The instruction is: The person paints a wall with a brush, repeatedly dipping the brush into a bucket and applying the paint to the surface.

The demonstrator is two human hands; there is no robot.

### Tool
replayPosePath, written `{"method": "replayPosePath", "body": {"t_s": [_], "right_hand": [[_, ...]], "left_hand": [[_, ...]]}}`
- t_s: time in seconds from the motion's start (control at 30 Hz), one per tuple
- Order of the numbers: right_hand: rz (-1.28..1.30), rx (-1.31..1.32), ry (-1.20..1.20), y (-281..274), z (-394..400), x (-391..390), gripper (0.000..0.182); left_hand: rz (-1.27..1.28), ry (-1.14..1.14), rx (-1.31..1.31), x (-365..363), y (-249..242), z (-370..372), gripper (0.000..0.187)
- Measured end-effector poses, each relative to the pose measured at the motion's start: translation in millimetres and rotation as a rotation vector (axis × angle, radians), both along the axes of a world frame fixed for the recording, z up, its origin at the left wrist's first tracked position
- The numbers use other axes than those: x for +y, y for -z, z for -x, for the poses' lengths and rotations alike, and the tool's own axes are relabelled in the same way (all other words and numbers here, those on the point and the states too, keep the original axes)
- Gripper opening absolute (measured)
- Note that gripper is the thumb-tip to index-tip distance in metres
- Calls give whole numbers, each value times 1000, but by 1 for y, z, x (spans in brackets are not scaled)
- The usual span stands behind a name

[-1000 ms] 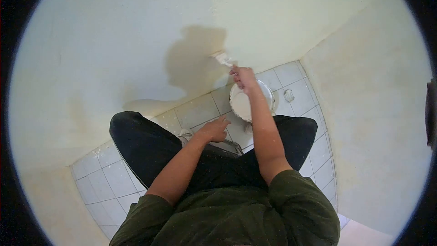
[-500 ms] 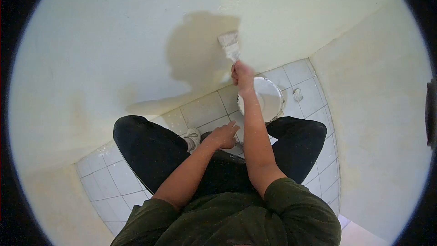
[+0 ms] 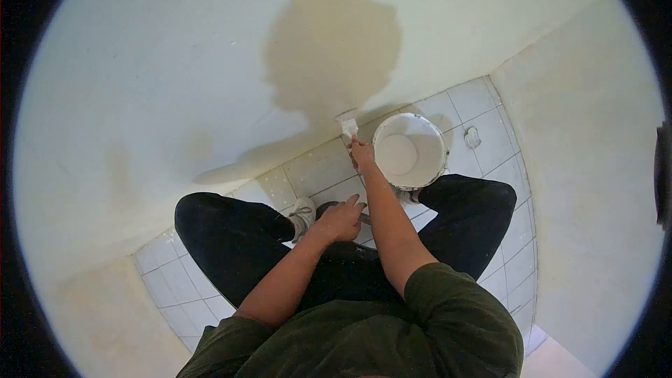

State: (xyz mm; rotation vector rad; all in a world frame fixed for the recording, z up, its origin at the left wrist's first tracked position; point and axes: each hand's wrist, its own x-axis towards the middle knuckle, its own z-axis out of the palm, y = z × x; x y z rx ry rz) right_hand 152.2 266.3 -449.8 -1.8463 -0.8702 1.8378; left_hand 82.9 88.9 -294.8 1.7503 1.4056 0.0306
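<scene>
My right hand (image 3: 362,155) is closed around the handle of a paintbrush (image 3: 348,127) whose bristles and ferrule are coated in white. The bristles meet the low part of the pale wall (image 3: 231,91), just above the floor. Right beside that hand stands a white bucket (image 3: 430,157) with a paint-smeared rim and whitish paint (image 3: 399,154) at the bottom. My left hand (image 3: 341,220) hangs between my knees, fingers apart and holding nothing. Under it is a dark object (image 3: 365,219), mostly hidden, whose kind I cannot make out.
White floor tiles (image 3: 318,169) carry paint specks near the wall. A small whitish lump (image 3: 472,137) lies right of the bucket. A second wall (image 3: 588,147) closes the right side. My shoe (image 3: 303,215) is close to the left hand, and my head's shadow falls on the wall.
The brush in my right hand has moved down the wall to near the floor. My view has shifted slightly, and the bucket's inside shows more fully. The left hand has stayed about where it was.
</scene>
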Motion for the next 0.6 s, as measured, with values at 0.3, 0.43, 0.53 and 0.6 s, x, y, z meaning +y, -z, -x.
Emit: {"method": "replayPosePath", "body": {"t_s": [0.3,0.43,0.53,0.6], "right_hand": [[-19,-31,-47,-3,-5,18,45],[-72,75,-65,-60,-24,33,44],[-115,128,-131,-102,-33,40,43],[-138,190,-169,-136,-39,43,43]], "left_hand": [[194,11,96,7,-11,9,63],[214,40,106,11,-12,6,66],[172,41,118,8,-10,4,64],[145,36,124,6,-11,1,63]]}}
